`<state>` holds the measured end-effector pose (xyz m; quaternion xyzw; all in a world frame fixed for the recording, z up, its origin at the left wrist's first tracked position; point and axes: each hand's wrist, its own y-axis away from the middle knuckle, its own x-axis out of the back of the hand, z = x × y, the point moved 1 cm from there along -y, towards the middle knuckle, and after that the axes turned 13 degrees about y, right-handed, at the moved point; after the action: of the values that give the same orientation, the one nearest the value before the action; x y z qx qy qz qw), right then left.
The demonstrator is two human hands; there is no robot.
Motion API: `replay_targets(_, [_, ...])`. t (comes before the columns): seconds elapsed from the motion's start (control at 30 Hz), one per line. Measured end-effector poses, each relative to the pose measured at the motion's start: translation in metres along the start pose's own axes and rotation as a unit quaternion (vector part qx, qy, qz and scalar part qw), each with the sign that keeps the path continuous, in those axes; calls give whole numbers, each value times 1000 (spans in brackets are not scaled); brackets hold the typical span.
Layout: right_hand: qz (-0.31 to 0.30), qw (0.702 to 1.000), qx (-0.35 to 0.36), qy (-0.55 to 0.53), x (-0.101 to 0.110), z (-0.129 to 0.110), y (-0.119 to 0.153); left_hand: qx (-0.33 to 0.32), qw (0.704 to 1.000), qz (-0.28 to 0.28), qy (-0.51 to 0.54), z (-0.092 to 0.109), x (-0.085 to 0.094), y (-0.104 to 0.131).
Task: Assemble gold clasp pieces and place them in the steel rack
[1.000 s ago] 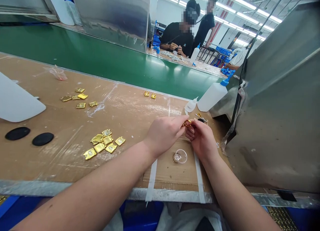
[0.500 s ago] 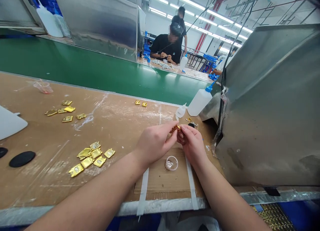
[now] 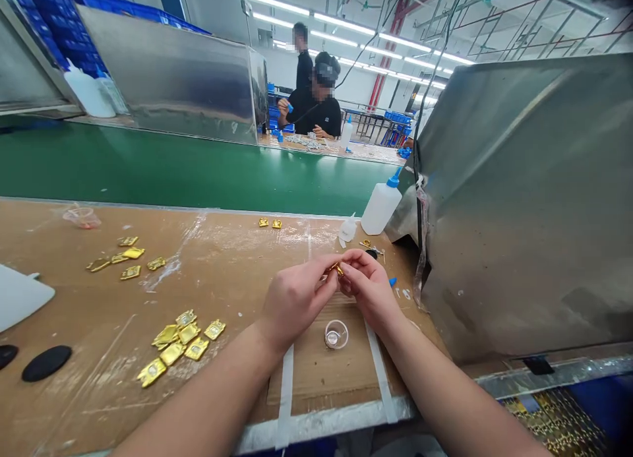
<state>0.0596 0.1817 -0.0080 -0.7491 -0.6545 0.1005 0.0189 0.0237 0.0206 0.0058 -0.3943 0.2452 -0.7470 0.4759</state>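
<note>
A small gold piece (image 3: 338, 270) is pinched between the fingertips of my left hand (image 3: 301, 292) and my right hand (image 3: 368, 285), which meet above the taped cardboard. Just below them stands a small clear cup (image 3: 336, 335). Gold square pieces (image 3: 173, 353) lie in a group to the left of my forearm, with more gold pieces (image 3: 131, 253) farther back. Two small gold pieces (image 3: 277, 224) rest near the table's back edge. Beyond my right hand are a small white bottle (image 3: 347, 229) and a gold ring (image 3: 366, 243).
A large white bottle with a blue cap (image 3: 380, 208) stands beside a metal panel (image 3: 524, 200) at right. Behind the table runs a green belt (image 3: 173, 173). Black discs (image 3: 47, 363) lie at left. Across the belt a person (image 3: 324, 111) sits, another stands behind.
The view has tilted, so the table appears lower. Both hands still hold the gold piece, now turned differently. The seated person across the belt has raised one hand with a blue item.
</note>
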Motion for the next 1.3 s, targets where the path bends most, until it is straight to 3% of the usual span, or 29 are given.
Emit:
replay_targets(0.1, [24,1000,9,-7,1,-3,0,19,998,11,65,3,1,-2])
replay_targets(0.17, [40,999,20,-12,2,-4,0,69,985,28,156,5,1,-4])
replay_targets(0.23, [47,998,35,-17,4,-3,0,138,950,49,277,4,0,-6])
replay_targets(0.37, [33,998,55,-13,6,-1,-1,241,846,95,465,-1,-1,-8])
replay_targets(0.47, [21,997,65,-21,7,-2,0,262,791,120,540,-5,2,-8])
replay_targets(0.53, [19,997,68,-22,7,-4,1,263,772,118,566,-5,3,-7])
replay_targets(0.67, [21,996,89,18,7,-8,4,241,768,85,587,-3,4,-5])
replay_targets(0.8, [19,981,165,104,8,-13,10,222,760,44,610,-1,3,-3])
replay_targets(1.03, [-70,929,308,195,6,-23,21,261,746,-23,613,0,2,0])
replay_targets(1.3, [-96,909,341,219,1,-34,24,303,726,-79,612,0,0,1])
